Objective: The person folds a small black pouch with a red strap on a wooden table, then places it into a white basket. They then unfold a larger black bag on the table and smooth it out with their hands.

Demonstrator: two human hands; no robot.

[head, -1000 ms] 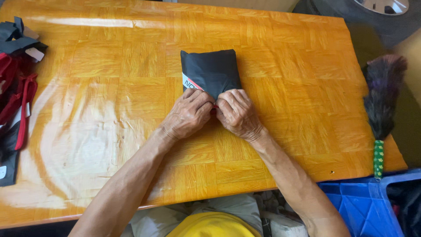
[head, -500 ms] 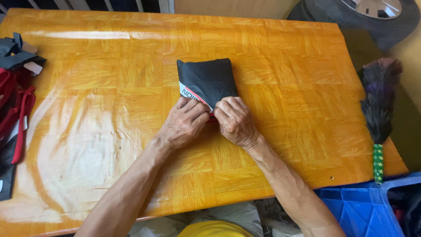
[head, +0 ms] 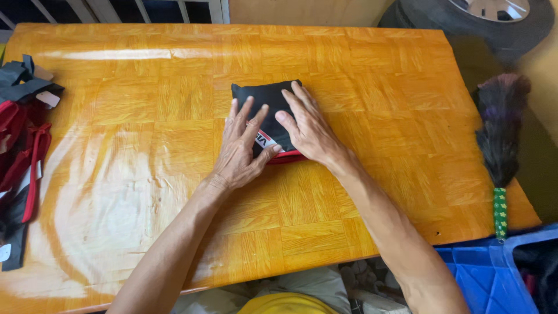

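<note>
Hands lie flat and open on a folded black cloth bundle that sits on the orange wood-patterned tabletop, roughly midway between its left and right edges and a little nearer the far edge than the near one. The left hand presses down with fingers spread over the bundle's left and near part, its thumb stretched toward the right along the near edge of the cloth. The right hand rests palm down on the bundle's right side, fingers straight and pointing toward the far left corner; neither hand grips anything. Between the two hands a white-and-red strip of the cloth shows, and a thin red hem peeks out under the right palm. Both forearms reach in from the near edge of the tabletop. Along the left edge lies a heap of red and black straps and cloth, well apart from the hands. Off the right edge, a dark feather duster with a green patterned handle hangs beside the tabletop, above a blue plastic crate near the right near corner. Beyond the far right corner stands a car tyre with its rim.
</note>
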